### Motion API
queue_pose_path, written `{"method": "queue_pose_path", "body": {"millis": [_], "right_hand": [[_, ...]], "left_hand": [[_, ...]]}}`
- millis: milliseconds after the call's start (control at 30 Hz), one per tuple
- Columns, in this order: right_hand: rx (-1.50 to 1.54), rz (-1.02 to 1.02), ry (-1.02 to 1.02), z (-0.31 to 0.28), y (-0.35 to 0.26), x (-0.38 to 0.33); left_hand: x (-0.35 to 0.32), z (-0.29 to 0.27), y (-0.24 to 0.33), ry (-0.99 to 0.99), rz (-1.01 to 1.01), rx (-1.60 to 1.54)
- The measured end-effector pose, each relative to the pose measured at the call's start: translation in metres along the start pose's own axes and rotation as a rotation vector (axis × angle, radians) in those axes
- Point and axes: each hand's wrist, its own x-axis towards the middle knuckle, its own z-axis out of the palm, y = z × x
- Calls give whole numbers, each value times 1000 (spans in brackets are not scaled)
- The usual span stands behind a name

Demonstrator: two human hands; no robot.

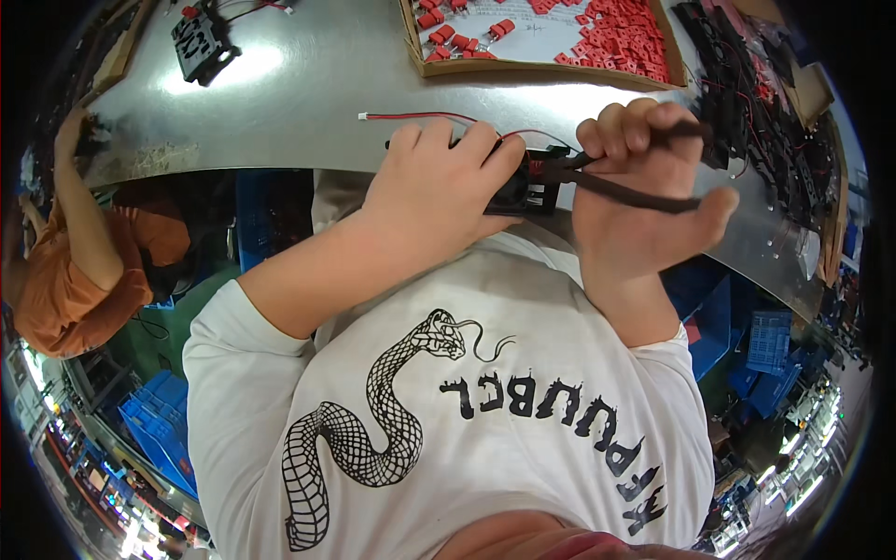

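My left hand (434,177) is closed over a black plastic part (539,198) at the near edge of the metal table, hiding much of it. A thin red and black wire (411,116) with a small white plug runs out from the part to the left. In my right hand (621,201) are dark-handled pliers (644,197), their handles spread apart: the fingers curl over the upper handle and the thumb stands out beyond the lower one. The jaws point left and meet the part beside a small red piece. Whether they grip it, I cannot tell.
A shallow cardboard tray (551,73) of small red pieces lies on the metal table (308,112) at the far side. Several black parts with wires (747,103) are heaped on the right. Another black part (196,47) lies far left. A person in orange (84,271) works at the left.
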Motion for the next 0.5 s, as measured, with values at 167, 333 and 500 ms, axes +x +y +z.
{"method": "queue_pose_path", "body": {"millis": [167,333,500], "right_hand": [[78,-323,-186,-17,-6,-4],[-837,-622,-568,-89,-7,8],[-1604,-394,-621,-62,-14,10]], "left_hand": [[-4,-3,-5,-14,-54,-60],[14,-33,-39,-54,-78,-86],[61,-105,-140,390,-123,685]]}}
